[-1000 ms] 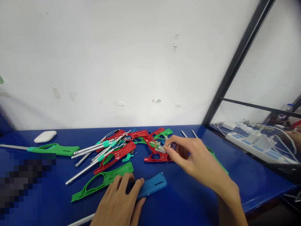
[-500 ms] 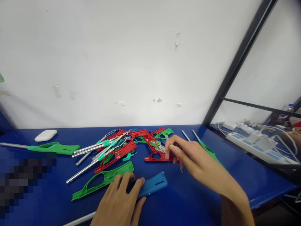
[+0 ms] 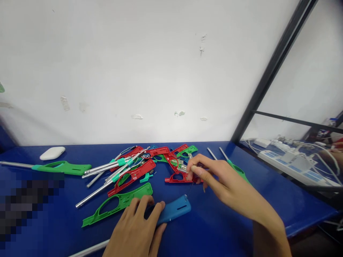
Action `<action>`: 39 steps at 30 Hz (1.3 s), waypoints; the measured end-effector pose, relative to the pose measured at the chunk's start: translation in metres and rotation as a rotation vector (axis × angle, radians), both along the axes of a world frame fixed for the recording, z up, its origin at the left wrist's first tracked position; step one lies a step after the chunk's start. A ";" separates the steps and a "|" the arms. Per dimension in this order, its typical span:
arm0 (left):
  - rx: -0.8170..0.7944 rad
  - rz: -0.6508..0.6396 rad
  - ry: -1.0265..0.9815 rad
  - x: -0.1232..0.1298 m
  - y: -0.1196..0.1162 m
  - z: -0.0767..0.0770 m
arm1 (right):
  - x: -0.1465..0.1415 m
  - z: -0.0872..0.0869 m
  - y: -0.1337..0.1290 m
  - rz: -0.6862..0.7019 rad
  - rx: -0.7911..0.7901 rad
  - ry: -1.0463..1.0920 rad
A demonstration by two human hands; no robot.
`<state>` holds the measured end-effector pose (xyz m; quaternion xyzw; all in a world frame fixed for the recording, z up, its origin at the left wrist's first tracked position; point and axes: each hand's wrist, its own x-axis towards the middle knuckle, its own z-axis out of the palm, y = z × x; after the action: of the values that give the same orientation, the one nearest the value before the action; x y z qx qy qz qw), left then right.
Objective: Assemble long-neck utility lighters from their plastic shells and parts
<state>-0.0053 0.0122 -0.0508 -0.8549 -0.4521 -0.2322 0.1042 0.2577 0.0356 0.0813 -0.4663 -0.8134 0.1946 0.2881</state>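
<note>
A blue long-nosed lighter [image 3: 176,211] lies on the blue table, its handle end pointing right. My left hand [image 3: 136,226] is closed around its middle, hiding the trigger area, and a metal barrel [image 3: 92,248] sticks out on the left. My right hand [image 3: 217,180] pinches a thin-shafted screwdriver [image 3: 190,189], mostly hidden by the fingers. The shaft's tip meets the far edge of the lighter's handle end. Just beyond my left hand rests an empty green lighter half-shell [image 3: 125,200].
Red half-shells [image 3: 136,175], metal barrels [image 3: 98,192] and small parts are heaped at the back middle. A whole green lighter [image 3: 64,167] and a white case [image 3: 52,153] sit at the left. Another green lighter [image 3: 238,171] lies behind my right hand. White power strips [image 3: 289,166] stand beyond the black frame.
My right hand has shifted slightly, with the screwdriver's tip still at the lighter's end. My left hand and the blue lighter have stayed put.
</note>
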 end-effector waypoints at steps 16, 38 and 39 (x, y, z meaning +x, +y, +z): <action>-0.022 -0.018 -0.034 0.000 -0.001 0.000 | 0.007 -0.003 0.004 0.061 0.089 0.129; -0.059 0.003 -0.034 0.001 -0.002 0.003 | 0.004 0.000 0.004 0.085 0.203 0.167; -0.060 0.005 -0.035 0.001 -0.002 0.003 | 0.006 0.001 0.003 0.098 0.173 0.191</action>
<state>-0.0040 0.0104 -0.0478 -0.8524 -0.4626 -0.2331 0.0715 0.2638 0.0382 0.0822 -0.3788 -0.8178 0.1812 0.3936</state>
